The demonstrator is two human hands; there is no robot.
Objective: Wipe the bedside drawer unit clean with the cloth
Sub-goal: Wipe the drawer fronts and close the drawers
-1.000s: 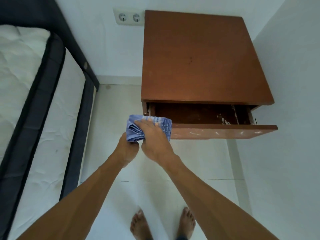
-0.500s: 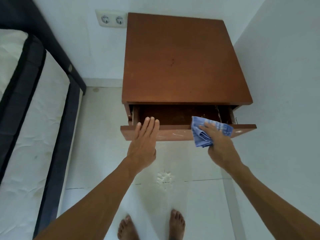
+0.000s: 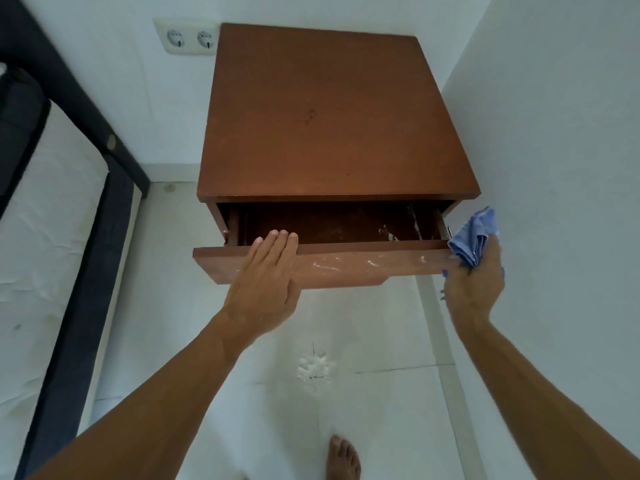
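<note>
I'm looking down on the reddish-brown wooden bedside drawer unit (image 3: 332,112), set in the corner against the white walls w/ the bed frame off to its left. Top is flat, matte, a few faint dark specks near the middle. Its one drawer (image 3: 311,268) is pulled partway out; drawer front has whitish smears along the right half, and there's pale residue inside toward the right.

My left hand (image 3: 266,285) lies flat on the drawer front, fingers straight & close together, tips over the top edge, holding nothing. My right hand (image 3: 474,282) is curled round the crumpled blue cloth (image 3: 476,237), bunched at the drawer's right end, touching the front's corner.

Drawer interior is dark, back part hidden under the top. Lower body of the unit isn't visible. Cloth partly covered by my fingers.

Count: 1 unit, 1 drawer, 1 cloth, 2 hands, 1 double wall socket (image 3: 188,38), 1 bare foot (image 3: 343,459) cut off at the bottom edge
</note>
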